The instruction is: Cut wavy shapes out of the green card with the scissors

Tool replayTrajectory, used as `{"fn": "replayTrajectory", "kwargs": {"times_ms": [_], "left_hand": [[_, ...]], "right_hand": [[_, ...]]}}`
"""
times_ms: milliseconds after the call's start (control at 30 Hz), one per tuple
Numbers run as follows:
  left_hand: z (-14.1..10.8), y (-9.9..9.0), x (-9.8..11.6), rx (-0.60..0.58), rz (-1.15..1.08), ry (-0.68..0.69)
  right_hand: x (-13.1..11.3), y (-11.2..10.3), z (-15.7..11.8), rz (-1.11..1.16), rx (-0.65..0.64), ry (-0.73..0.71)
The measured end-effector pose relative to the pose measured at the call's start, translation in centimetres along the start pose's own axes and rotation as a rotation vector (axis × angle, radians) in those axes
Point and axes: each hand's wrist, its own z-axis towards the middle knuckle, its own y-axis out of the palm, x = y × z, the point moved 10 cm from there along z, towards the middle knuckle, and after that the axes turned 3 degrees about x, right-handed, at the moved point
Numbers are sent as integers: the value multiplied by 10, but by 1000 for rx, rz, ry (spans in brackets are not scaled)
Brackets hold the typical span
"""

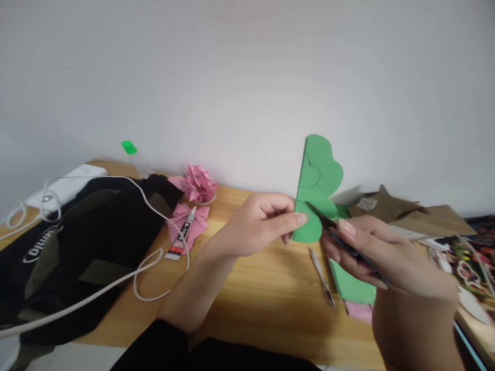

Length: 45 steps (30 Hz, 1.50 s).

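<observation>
My left hand pinches the lower folded edge of a green paper cutout between thumb and fingers, holding it upright above the table. The cutout has a scalloped outer edge, and thin curved lines are drawn on it. In my right hand are small black scissors, gripped along their slim body. Their pointed tip lies at the lower part of the cutout, near my left thumb. My fingers hide much of the scissors, so I cannot tell if the blades are apart.
A white pen and green paper sheets lie on the wooden table. Leftward are a pink paper flower, a glue tube, a black bag and a white cable. Brown paper packaging lies right.
</observation>
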Motion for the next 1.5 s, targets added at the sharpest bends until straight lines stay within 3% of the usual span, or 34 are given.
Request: {"fn": "replayTrajectory", "kwargs": {"times_ms": [633, 1500], "left_hand": [[0, 0, 2, 10, -5, 5], [-2, 2, -3, -81, -12, -55]], "right_hand": [[2, -2, 0, -11, 6, -15], [-1, -1, -1, -50, -32, -28]]}}
